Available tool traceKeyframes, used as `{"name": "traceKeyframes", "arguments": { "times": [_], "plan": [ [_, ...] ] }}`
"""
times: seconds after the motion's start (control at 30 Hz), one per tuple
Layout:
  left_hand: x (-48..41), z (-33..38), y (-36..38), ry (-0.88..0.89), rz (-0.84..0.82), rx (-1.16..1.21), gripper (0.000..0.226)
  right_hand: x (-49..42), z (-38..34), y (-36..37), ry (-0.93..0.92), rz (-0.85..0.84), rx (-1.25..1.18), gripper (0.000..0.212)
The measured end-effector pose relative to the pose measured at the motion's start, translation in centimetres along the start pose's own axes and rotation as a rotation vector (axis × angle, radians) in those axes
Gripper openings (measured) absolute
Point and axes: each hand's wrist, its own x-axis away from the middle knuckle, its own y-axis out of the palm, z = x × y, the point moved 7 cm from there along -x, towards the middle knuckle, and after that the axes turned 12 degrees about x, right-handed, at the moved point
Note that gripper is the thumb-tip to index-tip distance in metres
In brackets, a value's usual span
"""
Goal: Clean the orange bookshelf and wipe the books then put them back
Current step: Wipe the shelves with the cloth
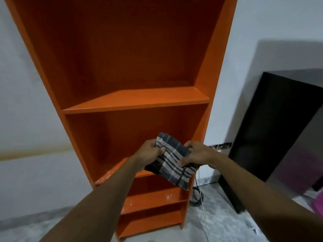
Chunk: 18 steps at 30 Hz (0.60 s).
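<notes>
The cloth (172, 161) is between the two hands, in front of the bookshelf (125, 95). The left hand (151, 152) grips its left edge with curled fingers, and the right hand (196, 155) pinches its right edge. Right of the right hand, a dark panel (272, 130) leans on the wall (262, 23).

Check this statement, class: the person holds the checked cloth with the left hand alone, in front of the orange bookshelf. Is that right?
Not quite. Both hands hold it: the left hand and the right hand each grip the checked cloth with curled fingers, in front of the orange bookshelf. The head view shows this.
</notes>
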Motion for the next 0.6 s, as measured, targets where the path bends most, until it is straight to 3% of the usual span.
{"name": "traceKeyframes", "arguments": {
  "times": [0.13,0.27,0.37,0.43,0.6],
  "plan": [
    [-1.5,-2.1,1.2,-0.033,-0.025,0.040,0.018,-2.6,0.9,1.7,-0.045,-0.096,0.167,0.033],
    [-3.4,-4.7,1.2,-0.059,0.076,0.022,0.017,-5.5,3.0,3.1,-0.062,-0.186,0.189,0.038],
    [-4.6,-7.0,1.6,-0.091,0.122,-0.011,0.018,-7.4,4.4,4.5,-0.066,-0.255,0.277,0.027],
    [-5.5,-8.6,1.3,-0.130,0.164,-0.034,0.018,-8.5,5.0,5.0,-0.055,-0.246,0.346,0.017],
    [-9.6,-9.2,-1.2,-0.080,0.347,-0.051,0.014,-13.0,4.5,2.5,-0.106,-0.054,0.489,0.027]
  ]
}}
